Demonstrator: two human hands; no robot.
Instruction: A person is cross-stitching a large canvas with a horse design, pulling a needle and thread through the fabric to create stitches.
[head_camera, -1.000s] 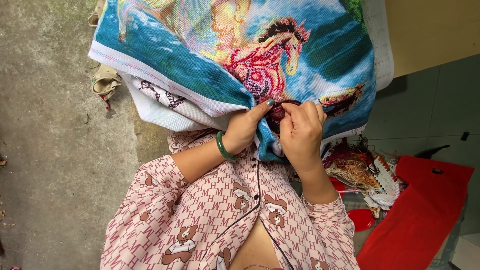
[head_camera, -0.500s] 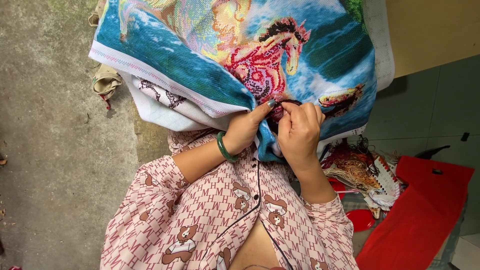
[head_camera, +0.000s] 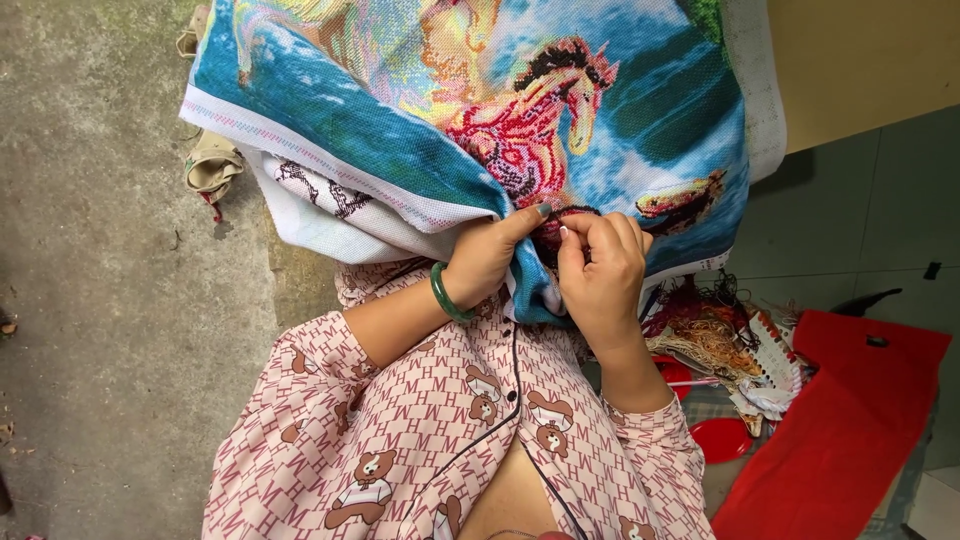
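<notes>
A large cross-stitch cloth (head_camera: 400, 120) with a pink horse on a blue ground hangs over my lap. My left hand (head_camera: 490, 262), with a green bangle (head_camera: 445, 295) on its wrist, grips a fold of the cloth from below, thumb on top. Close beside it, my right hand (head_camera: 600, 265) has its fingertips pinched together on a dark thread (head_camera: 572, 210) that arcs off the stitched area. Any needle is too small to make out. Both pink patterned sleeves (head_camera: 400, 410) show below.
A tangle of coloured threads on a card (head_camera: 730, 345) lies at my right, next to a red cloth (head_camera: 850, 430) and a red round lid (head_camera: 722, 440). A beige shoe (head_camera: 212, 165) sits on the concrete floor (head_camera: 100, 300) at left.
My right hand's fingers have shifted slightly at the stitching spot. The left hand and the cloth stay as they were.
</notes>
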